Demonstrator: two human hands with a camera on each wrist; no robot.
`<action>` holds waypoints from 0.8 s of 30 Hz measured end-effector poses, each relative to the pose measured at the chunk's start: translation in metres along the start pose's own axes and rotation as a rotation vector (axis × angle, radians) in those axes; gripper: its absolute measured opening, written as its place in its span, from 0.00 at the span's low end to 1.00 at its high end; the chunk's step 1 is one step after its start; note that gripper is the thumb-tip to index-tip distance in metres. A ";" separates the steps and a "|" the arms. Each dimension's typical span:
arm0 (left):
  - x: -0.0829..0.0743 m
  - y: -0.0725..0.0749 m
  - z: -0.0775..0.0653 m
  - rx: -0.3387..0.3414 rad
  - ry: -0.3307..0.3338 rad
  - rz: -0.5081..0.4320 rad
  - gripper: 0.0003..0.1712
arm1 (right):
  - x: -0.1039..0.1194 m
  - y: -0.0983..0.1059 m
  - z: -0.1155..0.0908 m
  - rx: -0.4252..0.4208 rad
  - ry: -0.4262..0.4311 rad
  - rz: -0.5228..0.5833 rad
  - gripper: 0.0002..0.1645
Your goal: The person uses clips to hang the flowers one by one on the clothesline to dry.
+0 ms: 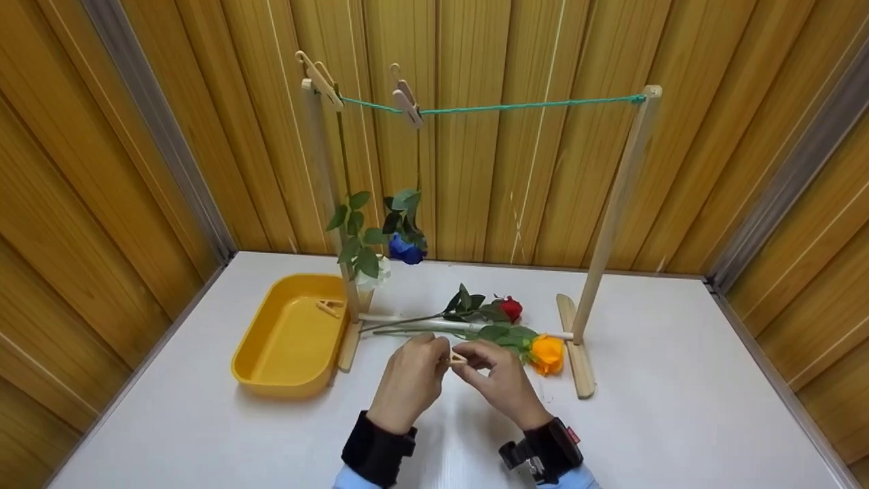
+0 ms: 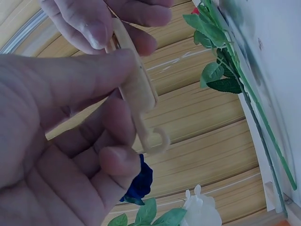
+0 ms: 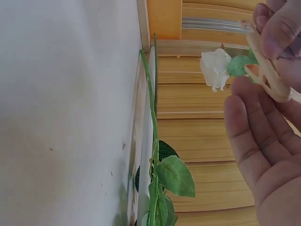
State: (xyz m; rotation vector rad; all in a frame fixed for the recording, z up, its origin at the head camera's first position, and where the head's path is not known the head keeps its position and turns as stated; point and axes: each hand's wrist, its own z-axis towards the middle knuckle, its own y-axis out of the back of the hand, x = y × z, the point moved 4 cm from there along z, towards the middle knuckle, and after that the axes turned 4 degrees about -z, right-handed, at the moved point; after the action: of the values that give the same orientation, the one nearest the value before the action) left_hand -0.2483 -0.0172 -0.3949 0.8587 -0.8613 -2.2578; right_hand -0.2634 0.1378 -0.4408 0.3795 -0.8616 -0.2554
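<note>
A beige plastic clothespin (image 2: 138, 89) with a hooked end is between my two hands, in front of the flowers. My left hand (image 1: 414, 377) pinches it between thumb and fingers, near the hooked end in the left wrist view. With thumb and fingertips my right hand (image 1: 502, 384) holds its other end. Just beyond the hands, a red rose (image 1: 510, 309) and an orange rose (image 1: 547, 354) lie on the table with long green stems. A blue rose (image 1: 407, 249) and a white rose (image 1: 373, 273) hang head down from clothespins on the line.
A wooden frame with a right post (image 1: 614, 224) carries a green line (image 1: 502, 108). Two clothespins, one at the left post (image 1: 320, 80) and another clothespin (image 1: 407, 105), grip it. The yellow tray (image 1: 254, 363) at left holds a clothespin (image 1: 329, 308). Wood-patterned walls surround the white table (image 1: 679, 407).
</note>
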 end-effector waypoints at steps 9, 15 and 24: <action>0.010 0.007 0.002 -0.056 -0.043 0.046 0.22 | -0.002 0.010 0.001 -0.015 -0.080 0.046 0.14; 0.016 0.008 0.001 0.033 -0.027 0.015 0.24 | -0.004 0.012 0.001 -0.002 -0.078 0.071 0.14; 0.018 0.008 0.000 0.078 -0.012 -0.075 0.17 | -0.003 0.005 0.002 0.080 -0.053 0.123 0.14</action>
State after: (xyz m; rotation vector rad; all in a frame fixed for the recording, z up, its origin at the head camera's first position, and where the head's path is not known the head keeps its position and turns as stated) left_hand -0.2574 -0.0345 -0.3953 0.9271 -0.9427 -2.3087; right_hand -0.2664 0.1435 -0.4400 0.3942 -0.9463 -0.1173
